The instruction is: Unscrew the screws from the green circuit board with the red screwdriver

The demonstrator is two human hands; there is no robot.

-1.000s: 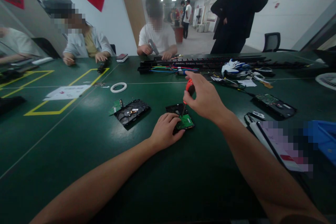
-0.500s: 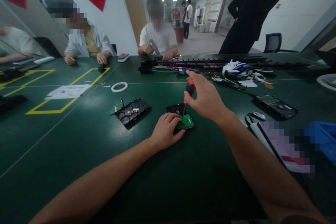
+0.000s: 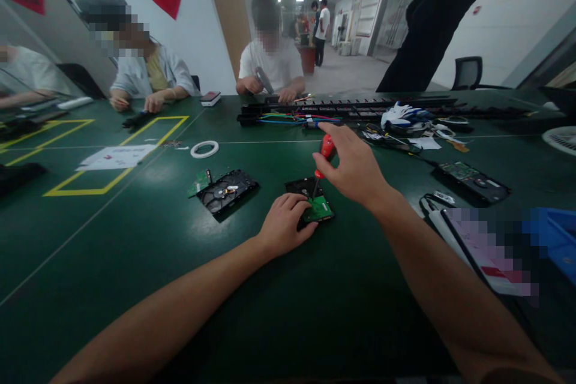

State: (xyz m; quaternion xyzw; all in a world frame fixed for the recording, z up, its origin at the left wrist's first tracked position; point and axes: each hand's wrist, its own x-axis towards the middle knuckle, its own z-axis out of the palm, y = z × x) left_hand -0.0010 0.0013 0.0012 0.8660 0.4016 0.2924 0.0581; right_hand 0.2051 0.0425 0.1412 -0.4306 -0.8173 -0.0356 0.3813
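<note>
Paper sheet [image 3: 116, 158]: white, flat, across yellow lines [image 3: 76, 194]; print too small to read. Ring [image 3: 204, 149]: white, smooth, circular. Drive casing [image 3: 228, 191]: black, angular, shallow recesses bared, shiny metal part in the middle; loose green circuit board [image 3: 198, 184] at its left end, contact unclear. Left hand [image 3: 284, 222]: bare, fingers curved over one side of the hard drive [image 3: 302, 186], thumb at its near edge, steadying it; smooth green table [image 3: 252, 306] shows between hand and casing. Hard drive: flat on the table before the person, black body, green board [image 3: 321, 210] uppermost; left part covered by fingers. Screwdriver [image 3: 327, 149]: red-and-black handle, slightly tilted, thin shaft down to the drive; tip indistinct. Right hand [image 3: 353, 165]: grasping that handle between thumb and fingers, partly hiding it. Gloves [image 3: 400, 115]: white and blue, crumpled. Second drive [image 3: 472, 183]: black, rectangular, well apart. Bin [image 3: 558, 246]: blue, cut off at right.
</note>
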